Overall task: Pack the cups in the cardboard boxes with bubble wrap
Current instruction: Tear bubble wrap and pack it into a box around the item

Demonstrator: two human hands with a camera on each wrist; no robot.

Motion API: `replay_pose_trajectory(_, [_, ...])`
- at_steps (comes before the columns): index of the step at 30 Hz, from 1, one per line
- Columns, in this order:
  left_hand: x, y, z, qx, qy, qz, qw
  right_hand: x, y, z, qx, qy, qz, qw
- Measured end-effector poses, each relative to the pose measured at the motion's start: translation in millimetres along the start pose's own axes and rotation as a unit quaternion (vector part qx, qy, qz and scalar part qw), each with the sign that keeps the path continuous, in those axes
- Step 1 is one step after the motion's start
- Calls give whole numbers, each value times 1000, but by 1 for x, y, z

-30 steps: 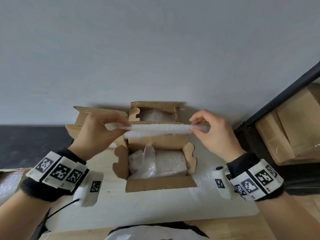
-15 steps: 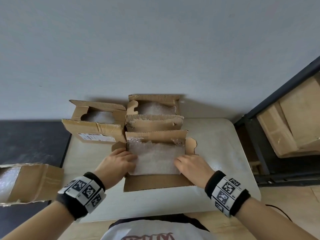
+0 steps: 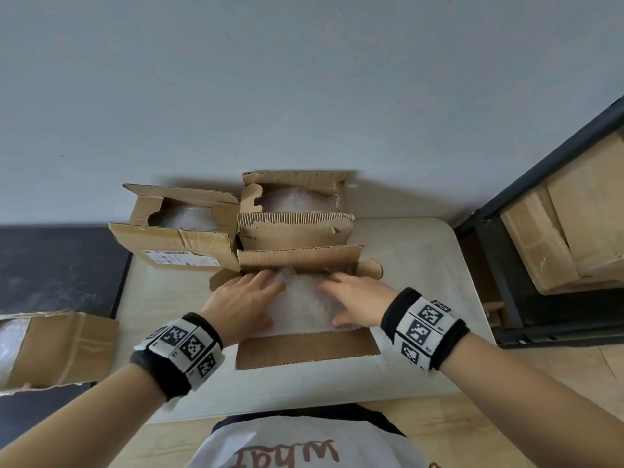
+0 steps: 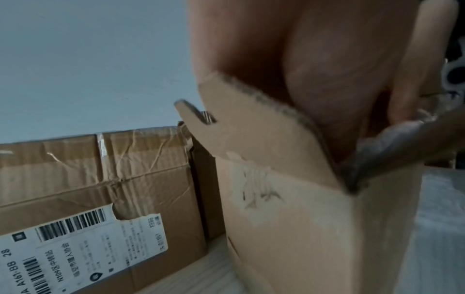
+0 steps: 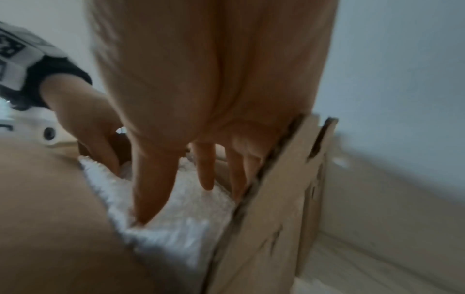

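Observation:
An open cardboard box [image 3: 304,349] stands at the near middle of the table, its top filled by a sheet of bubble wrap [image 3: 300,307]. My left hand [image 3: 241,298] lies flat on the wrap's left side, fingers stretched toward the far wall of the box. On the right side my right hand [image 3: 354,298] presses the wrap with straight fingers [image 5: 151,189]. In the right wrist view the wrap [image 5: 171,228] sits just under the box rim. No cup shows; whatever lies under the wrap is hidden.
Two more open boxes with bubble wrap stand behind: one at the back middle [image 3: 293,228], one at the back left [image 3: 175,241] with a shipping label. A further box [image 3: 57,349] sits left of the table. A dark shelf [image 3: 557,231] with cartons stands right.
A second ago both hands held the bubble wrap stretched in the air above the box. They have since lowered it in and slid forward, pressing it flat.

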State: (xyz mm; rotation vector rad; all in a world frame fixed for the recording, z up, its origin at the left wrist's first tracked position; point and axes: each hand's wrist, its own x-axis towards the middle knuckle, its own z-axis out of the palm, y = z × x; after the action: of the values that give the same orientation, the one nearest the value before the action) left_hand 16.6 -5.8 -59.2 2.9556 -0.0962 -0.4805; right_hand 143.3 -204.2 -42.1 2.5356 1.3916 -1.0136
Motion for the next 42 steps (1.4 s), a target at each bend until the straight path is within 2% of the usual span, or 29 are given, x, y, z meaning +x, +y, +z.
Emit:
replay_pose_trajectory(4, [5, -3, 10, 44, -39, 5, 998, 14, -5, 13, -50, -16, 8, 999])
replay_pose_trajectory(7, [3, -8, 13, 20, -45, 19, 999, 22, -9, 23, -61, -23, 40, 997])
replay_pose_trajectory(11, [-4, -7, 4, 33, -23, 42, 998, 29, -8, 29, -88, -5, 42, 995])
replay_pose_trajectory(13, [-5, -5, -5, 55, -27, 39, 997, 28, -7, 25, -68, -4, 46, 997])
replay_pose_trajectory(15, [-5, -2, -14, 42, 7, 36, 998, 22, -3, 18, -20, 21, 43, 999])
replay_pose_trajectory(18, [-12, 2, -18, -51, 78, 87, 992, 0, 6, 8, 8, 89, -1, 996])
replay_pose_trajectory(20, [-21, 4, -17, -95, 63, 123, 986, -18, 11, 4, -7, 130, -42, 991])
replay_pose_trajectory(22, [-26, 1, -14, -84, 41, 137, 986, -35, 15, 3, -23, 197, -60, 978])
replay_pose_trajectory(25, [-29, -6, -7, -40, -16, 121, 992, -49, 31, 7, 41, 380, -12, 924])
replay_pose_trajectory(27, [-29, -7, -2, -19, -46, 108, 993, -52, 50, 19, 109, 446, 60, 886])
replay_pose_trajectory(28, [-28, -6, 0, -11, -62, 102, 993, -50, 61, 29, 141, 445, 104, 878])
replay_pose_trajectory(29, [-27, -5, 2, -4, -78, 97, 992, -48, 73, 42, 167, 416, 152, 881])
replay_pose_trajectory(32, [-24, -4, 8, 6, -118, 84, 989, -37, 99, 85, 192, 212, 271, 919])
replay_pose_trajectory(34, [-24, -4, 9, 4, -121, 78, 990, -31, 106, 107, 185, 112, 304, 928])
replay_pose_trajectory(36, [-23, -4, 7, -14, -109, 73, 991, -25, 107, 121, 178, 93, 319, 926])
replay_pose_trajectory(42, [-24, -1, 1, -55, -101, 35, 993, -17, 102, 139, 113, 139, 323, 929])
